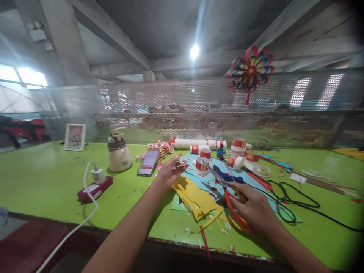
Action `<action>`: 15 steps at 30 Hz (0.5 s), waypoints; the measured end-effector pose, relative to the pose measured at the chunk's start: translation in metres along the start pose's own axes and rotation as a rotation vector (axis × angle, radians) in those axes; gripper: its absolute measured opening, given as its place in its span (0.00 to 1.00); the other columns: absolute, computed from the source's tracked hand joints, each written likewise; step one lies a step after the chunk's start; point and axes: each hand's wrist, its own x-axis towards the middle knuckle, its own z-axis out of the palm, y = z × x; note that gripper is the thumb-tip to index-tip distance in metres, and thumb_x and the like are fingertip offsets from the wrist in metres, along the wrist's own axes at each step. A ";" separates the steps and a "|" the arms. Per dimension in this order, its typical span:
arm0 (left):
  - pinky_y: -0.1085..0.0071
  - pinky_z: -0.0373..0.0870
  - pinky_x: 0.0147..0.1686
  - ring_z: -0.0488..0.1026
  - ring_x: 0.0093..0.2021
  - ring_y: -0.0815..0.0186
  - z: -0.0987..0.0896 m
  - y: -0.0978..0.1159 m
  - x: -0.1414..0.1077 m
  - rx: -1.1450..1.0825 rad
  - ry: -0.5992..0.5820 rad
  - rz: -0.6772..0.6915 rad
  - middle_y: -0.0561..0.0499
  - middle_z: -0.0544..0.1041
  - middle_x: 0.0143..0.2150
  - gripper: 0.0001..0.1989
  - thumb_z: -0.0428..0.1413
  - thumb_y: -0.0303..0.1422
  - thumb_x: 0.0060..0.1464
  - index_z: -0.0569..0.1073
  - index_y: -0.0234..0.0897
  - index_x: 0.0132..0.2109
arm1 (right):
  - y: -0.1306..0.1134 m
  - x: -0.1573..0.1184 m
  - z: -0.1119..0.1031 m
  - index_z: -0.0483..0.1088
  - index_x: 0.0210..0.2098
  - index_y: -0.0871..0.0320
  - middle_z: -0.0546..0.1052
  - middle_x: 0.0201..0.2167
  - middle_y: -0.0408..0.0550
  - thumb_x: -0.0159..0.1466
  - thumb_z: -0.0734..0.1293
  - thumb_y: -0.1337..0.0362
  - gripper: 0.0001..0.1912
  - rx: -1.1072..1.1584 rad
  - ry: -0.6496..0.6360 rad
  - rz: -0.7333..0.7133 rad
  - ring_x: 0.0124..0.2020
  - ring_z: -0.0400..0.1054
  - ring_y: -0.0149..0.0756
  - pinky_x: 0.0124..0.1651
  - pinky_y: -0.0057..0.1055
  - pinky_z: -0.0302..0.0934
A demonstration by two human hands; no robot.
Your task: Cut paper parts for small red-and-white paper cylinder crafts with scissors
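Note:
My left hand point(170, 171) is raised over the table, its fingers curled round a small white and red piece point(182, 163). In my right hand point(251, 203) are scissors point(237, 214) with red handles, their blades parted and pointing up and left toward the paper cups. Two red and white paper cups point(201, 167) stand on light blue paper between the hands. Yellow paper point(196, 199) lies below them, with small scraps around it. Dark blue paper point(227, 175) is partly behind the scissor blades.
On the green table point(125, 201) stand a cream bottle point(120, 155), a phone point(149, 162), a purple power strip point(95, 191) and a picture frame point(75, 137). More cups point(238, 147) and black cord point(298, 201) lie right. A paper flower point(250, 71) hangs on the mesh.

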 end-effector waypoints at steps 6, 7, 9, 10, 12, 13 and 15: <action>0.73 0.73 0.27 0.77 0.30 0.63 -0.003 -0.001 0.003 0.023 -0.001 0.008 0.45 0.76 0.29 0.05 0.59 0.30 0.52 0.73 0.33 0.35 | -0.001 0.001 -0.001 0.72 0.48 0.64 0.80 0.38 0.57 0.60 0.65 0.60 0.19 -0.003 0.130 -0.040 0.35 0.74 0.45 0.39 0.39 0.68; 0.73 0.73 0.26 0.77 0.29 0.63 -0.004 -0.001 0.004 0.019 0.012 0.015 0.46 0.76 0.28 0.05 0.59 0.31 0.52 0.73 0.33 0.35 | -0.002 0.001 -0.001 0.72 0.49 0.65 0.79 0.38 0.58 0.60 0.65 0.60 0.20 -0.010 0.160 -0.039 0.35 0.74 0.46 0.40 0.40 0.68; 0.74 0.72 0.25 0.77 0.28 0.64 -0.006 -0.001 0.008 0.001 0.048 0.041 0.46 0.76 0.27 0.06 0.58 0.32 0.53 0.72 0.33 0.34 | -0.003 0.002 -0.002 0.70 0.52 0.66 0.79 0.40 0.60 0.60 0.65 0.61 0.23 -0.028 0.223 -0.028 0.37 0.74 0.48 0.42 0.42 0.67; 0.74 0.72 0.25 0.77 0.27 0.65 -0.007 0.000 0.010 -0.012 0.070 0.055 0.47 0.76 0.27 0.05 0.57 0.32 0.53 0.71 0.33 0.34 | -0.004 0.002 -0.002 0.69 0.53 0.66 0.78 0.40 0.60 0.60 0.65 0.61 0.24 -0.036 0.252 -0.019 0.37 0.73 0.48 0.42 0.43 0.67; 0.75 0.73 0.26 0.76 0.27 0.66 -0.010 0.001 0.014 -0.048 0.121 0.087 0.49 0.75 0.25 0.04 0.55 0.30 0.54 0.70 0.34 0.33 | -0.004 0.002 -0.002 0.67 0.55 0.64 0.78 0.40 0.59 0.60 0.66 0.61 0.25 -0.051 0.299 0.000 0.37 0.73 0.48 0.43 0.43 0.67; 0.75 0.73 0.27 0.76 0.28 0.67 -0.011 0.002 0.015 -0.062 0.143 0.093 0.49 0.75 0.25 0.03 0.54 0.29 0.54 0.70 0.35 0.33 | -0.004 0.002 -0.002 0.67 0.55 0.64 0.78 0.40 0.59 0.59 0.66 0.61 0.26 -0.054 0.317 0.011 0.38 0.73 0.48 0.44 0.44 0.67; 0.74 0.73 0.27 0.76 0.27 0.66 -0.013 0.004 0.017 -0.075 0.184 0.088 0.49 0.76 0.25 0.03 0.53 0.28 0.54 0.70 0.34 0.35 | -0.003 0.003 -0.002 0.65 0.56 0.63 0.78 0.41 0.59 0.58 0.67 0.61 0.27 -0.055 0.339 0.028 0.39 0.73 0.48 0.45 0.44 0.67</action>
